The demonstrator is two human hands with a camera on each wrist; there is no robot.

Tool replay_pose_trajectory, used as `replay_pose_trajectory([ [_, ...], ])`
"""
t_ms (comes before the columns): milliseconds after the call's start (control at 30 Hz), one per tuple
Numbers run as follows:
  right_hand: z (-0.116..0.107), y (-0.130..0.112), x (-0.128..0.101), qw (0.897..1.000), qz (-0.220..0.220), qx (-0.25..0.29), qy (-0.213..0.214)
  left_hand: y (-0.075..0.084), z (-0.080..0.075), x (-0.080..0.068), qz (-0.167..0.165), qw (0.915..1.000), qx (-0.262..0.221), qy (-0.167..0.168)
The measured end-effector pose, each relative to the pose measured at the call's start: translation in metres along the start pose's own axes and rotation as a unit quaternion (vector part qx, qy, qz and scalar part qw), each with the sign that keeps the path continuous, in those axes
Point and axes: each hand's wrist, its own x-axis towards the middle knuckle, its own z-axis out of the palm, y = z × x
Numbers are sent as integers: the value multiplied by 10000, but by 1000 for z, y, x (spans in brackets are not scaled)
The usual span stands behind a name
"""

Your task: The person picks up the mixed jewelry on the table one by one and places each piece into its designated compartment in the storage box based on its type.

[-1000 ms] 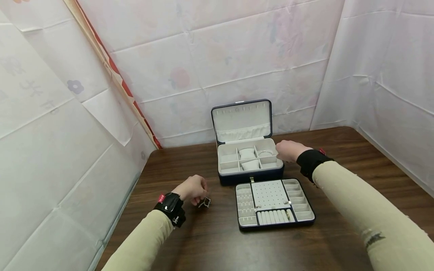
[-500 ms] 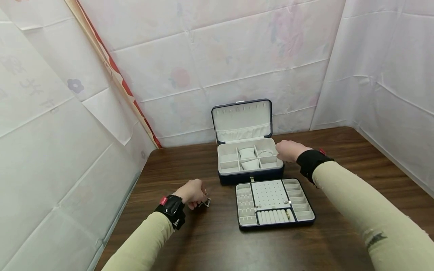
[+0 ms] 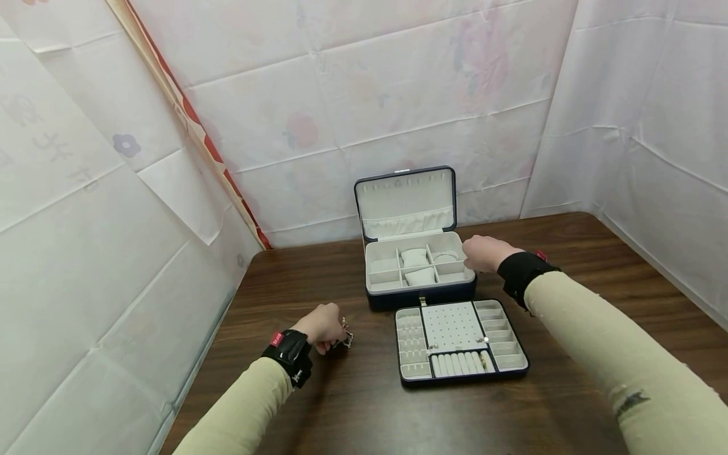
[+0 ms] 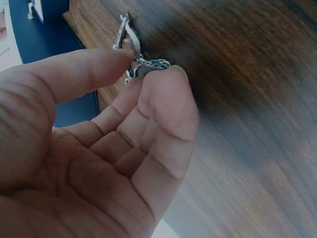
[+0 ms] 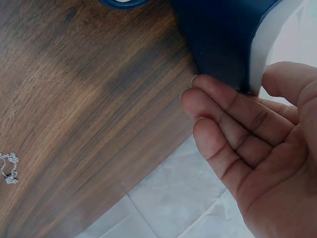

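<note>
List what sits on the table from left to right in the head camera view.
Left hand pinching a silver chain → removable tray → right hand at the open jewelry box's right edge.

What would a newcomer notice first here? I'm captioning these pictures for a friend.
The open jewellery box at the back of the wooden table, with its lift-out tray lying in front of it. The right hand holds the box's right edge, while the left hand pinches a small silver chain.
</note>
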Motion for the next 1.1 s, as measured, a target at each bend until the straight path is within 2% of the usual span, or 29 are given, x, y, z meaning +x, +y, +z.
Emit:
replay_pose_trajectory([
  [333,2,0,0,9999,-35,-8,126,0,1,0,-16,10000,-24,29],
  [600,2,-1,-4,9995,-175,240,85,1,1,0,-55,10000,-11,15],
  [1100,5,1,0,9990,-232,185,327,2,1,0,-144,9999,-36,18],
])
